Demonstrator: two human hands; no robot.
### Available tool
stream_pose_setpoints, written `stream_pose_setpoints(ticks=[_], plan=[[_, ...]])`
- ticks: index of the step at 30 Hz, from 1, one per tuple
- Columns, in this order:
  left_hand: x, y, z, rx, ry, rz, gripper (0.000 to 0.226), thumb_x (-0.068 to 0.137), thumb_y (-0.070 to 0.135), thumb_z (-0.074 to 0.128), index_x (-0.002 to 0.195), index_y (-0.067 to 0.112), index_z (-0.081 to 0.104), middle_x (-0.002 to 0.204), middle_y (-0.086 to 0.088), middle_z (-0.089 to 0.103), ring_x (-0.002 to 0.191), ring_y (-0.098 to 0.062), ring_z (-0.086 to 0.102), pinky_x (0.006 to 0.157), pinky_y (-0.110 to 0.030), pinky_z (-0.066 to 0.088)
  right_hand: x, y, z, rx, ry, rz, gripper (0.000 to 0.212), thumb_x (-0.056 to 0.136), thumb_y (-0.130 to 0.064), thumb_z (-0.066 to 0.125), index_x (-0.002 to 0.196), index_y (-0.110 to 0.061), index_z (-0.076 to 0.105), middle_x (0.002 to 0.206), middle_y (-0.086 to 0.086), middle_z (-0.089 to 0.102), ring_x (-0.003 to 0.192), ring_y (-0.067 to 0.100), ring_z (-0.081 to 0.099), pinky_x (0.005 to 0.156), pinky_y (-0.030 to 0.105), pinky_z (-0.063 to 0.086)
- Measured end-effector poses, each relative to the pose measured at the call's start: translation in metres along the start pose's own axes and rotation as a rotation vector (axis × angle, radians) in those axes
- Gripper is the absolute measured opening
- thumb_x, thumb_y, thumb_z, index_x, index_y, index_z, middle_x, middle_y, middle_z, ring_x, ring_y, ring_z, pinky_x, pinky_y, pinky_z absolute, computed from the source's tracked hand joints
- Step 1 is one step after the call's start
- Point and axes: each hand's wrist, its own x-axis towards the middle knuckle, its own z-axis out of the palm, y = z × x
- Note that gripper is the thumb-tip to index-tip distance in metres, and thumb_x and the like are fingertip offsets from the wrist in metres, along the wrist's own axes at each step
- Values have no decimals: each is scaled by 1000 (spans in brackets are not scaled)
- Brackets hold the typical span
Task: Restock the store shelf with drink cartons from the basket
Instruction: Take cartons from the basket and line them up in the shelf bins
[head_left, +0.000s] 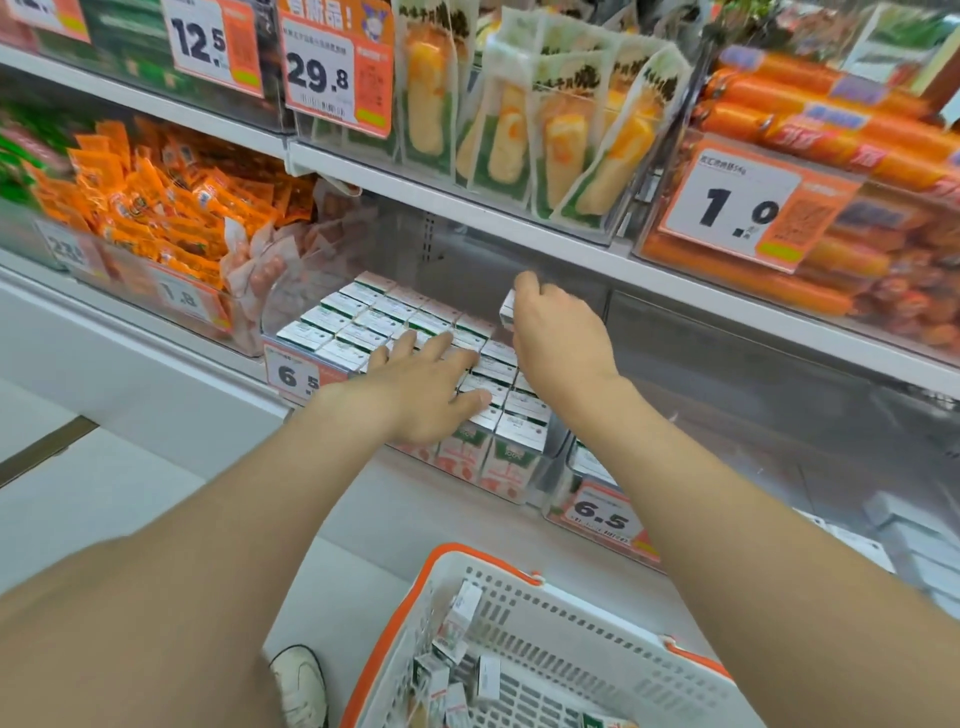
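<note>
Left forearm (182, 545) and right forearm (753, 519) fill lower frame, both reaching up-frame to the shelf. Btm centre, between them: basket (467, 552), white w/ orange rim, loose cartons (460, 618) lying at odd angles inside. White shoe (301, 680) just left of it.

Mid-frame: shelf cartons (363, 322) packed upright in rows in a clear bin, 6.5 price tag (296, 375) on its front lip. Clear divider (557, 447) bounds the rows on the right.

Surroundings: orange snack packs (156, 197) in next bin, left of frame; pouch snacks (519, 130) upper centre; orange sausages (831, 130) upper right. Upper shelf edge (519, 228) overhangs the rows from above.

Left hand (415, 384): flat, palm down, fingers straight and spread on tops of front rows; grips nothing.

Right hand (556, 322): raised at back-right corner of the block, wrist bent, fingers curled round one carton (508, 309); only its white end shows past the knuckles. I can't tell if it touches the row below.
</note>
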Motion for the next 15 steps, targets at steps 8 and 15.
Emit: stream_pose_setpoints(ticks=[8, 15], plan=[[6, 2, 5, 73, 57, 13, 59, 105, 60, 31, 157, 32, 31, 162, -6, 32, 144, -40, 27, 117, -58, 24, 48, 3, 31, 212, -364, 211, 29, 97, -4, 59, 126, -2, 60, 123, 16, 63, 107, 35, 63, 78, 31, 46], [1, 15, -1, 17, 286, -6, 43, 101, 46, 51, 135, 19, 55, 132, -9, 57, 122, -36, 49, 101, -49, 43, 35, 0, 18, 217, -525, 116, 5, 98, -8, 52, 95, -10, 48, 93, 7, 50, 87, 32, 56, 62, 31, 41]])
